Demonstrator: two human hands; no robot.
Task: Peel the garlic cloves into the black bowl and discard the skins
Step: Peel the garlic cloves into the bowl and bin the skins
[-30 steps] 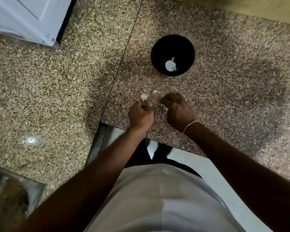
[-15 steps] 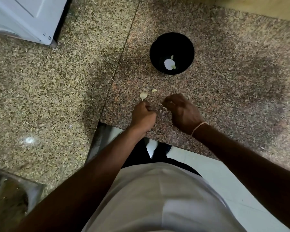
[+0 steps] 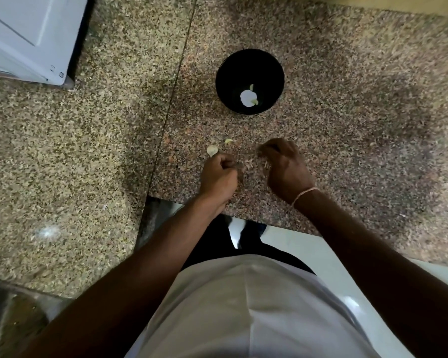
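Both hands, left hand (image 3: 219, 177) and right hand (image 3: 286, 169), are curled over the worktop (image 3: 347, 125); what they pinch I cannot tell. Peeling seems underway; next, drop the clove into the black bowl (image 3: 250, 81).

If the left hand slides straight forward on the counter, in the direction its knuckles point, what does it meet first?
Most likely the pale garlic piece, lying just ahead of the left hand. The black bowl sits farther away and to the right, probably off that line.

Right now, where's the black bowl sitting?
In the head view, the black bowl stands on the granite counter, upper centre, straight beyond both hands and right of the counter seam.
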